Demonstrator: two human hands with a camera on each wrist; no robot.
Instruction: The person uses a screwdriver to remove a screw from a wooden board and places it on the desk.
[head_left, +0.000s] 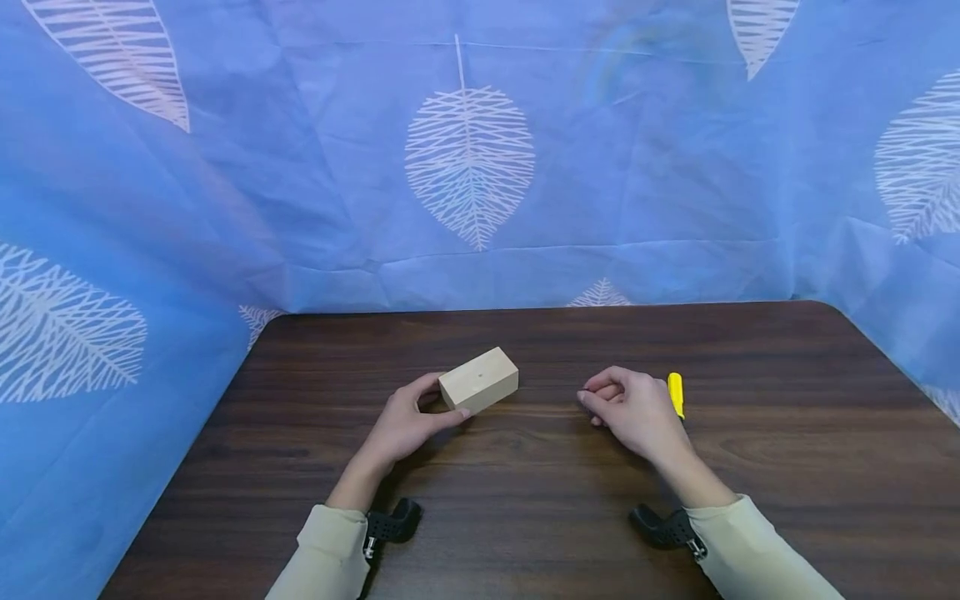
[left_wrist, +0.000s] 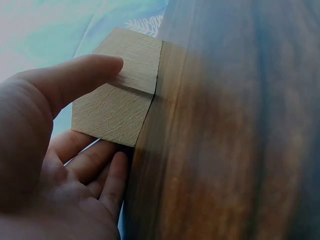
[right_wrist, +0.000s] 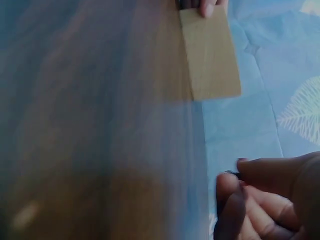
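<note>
My left hand (head_left: 402, 427) holds a pale wooden block (head_left: 480, 382), thumb along its near side and the other fingers behind and under its left end. A small dark dot, like a hole, marks the block's top face. In the left wrist view the thumb lies across the block (left_wrist: 117, 112). To the right, my right hand (head_left: 637, 417) pinches a tiny dark piece (right_wrist: 232, 173) between thumb and index finger; its kind cannot be made out. Just beyond that hand lies a yellow-handled tool (head_left: 676, 393), its lower part hidden behind the wrist.
Both hands are over a dark brown wood-grain table (head_left: 525, 517). A blue cloth (head_left: 322, 167) with white leaf prints hangs behind and beside it. Black straps with camera mounts (head_left: 393, 523) sit at both wrists, below light sleeves.
</note>
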